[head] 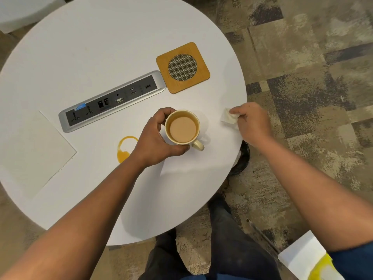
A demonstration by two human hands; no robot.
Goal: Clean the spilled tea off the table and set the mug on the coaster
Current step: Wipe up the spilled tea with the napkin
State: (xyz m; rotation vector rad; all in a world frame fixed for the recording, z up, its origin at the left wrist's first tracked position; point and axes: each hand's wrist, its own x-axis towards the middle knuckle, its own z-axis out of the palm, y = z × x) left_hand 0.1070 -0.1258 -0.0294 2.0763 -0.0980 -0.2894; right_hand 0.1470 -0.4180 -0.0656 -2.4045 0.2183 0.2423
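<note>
My forearms and dark trouser legs sat nearest the lens; at the lower right corner was a white tissue [302, 257] stained yellow.

Far left on the white round table [84, 45]: a pale sheet of paper [34, 150], lying flat near the rim. Next right, a silver power-socket strip [112, 101] set diagonally. Below it, the spilled tea [123, 150]: an amber ring with a pooled blob at its near end, not yet wiped, partly hidden by my left wrist.

Left hand [155, 142]: grip curled round the body of the mug [182, 129], thumb on the far side, fingers on the near side, handle pointing toward me and to the right, untouched. I could not tell whether the base rested on the table or was just lifted.

Judgement: ceramic, stiff, breakable, with some weight; filled fairly high with milky tea, so it would slosh if tilted. Hold it by the body or handle and keep it level.

The wooden coaster [183, 67], with its woven round inset, lay beyond the mug, bare, just beside the strip's right end.

Right hand [253, 123]: grip pinching a small crumpled tissue [228, 117], soft, light, already stained, near the table's right edge.

Room: open tabletop between mug and coaster; the route to the spill crossed my left arm; the rim was close on the right.
</note>
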